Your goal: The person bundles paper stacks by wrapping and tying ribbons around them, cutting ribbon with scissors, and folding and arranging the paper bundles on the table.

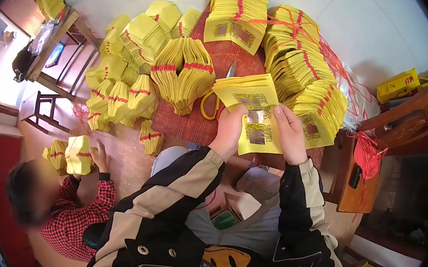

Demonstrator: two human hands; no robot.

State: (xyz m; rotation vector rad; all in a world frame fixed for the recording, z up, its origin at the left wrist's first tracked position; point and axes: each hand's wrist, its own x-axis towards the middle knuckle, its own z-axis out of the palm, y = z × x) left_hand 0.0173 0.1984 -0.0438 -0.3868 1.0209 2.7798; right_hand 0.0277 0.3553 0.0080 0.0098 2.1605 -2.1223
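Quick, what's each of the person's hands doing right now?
Left hand: closed, holding the yellow paper at its left side.
Right hand: closed, holding the same paper's right edge.

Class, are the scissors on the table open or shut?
Cannot tell: the yellow paper held in front hides the middle of the scissors.

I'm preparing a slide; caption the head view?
Left hand and right hand hold printed yellow sheets over a red table, among red-banded yellow bundles.
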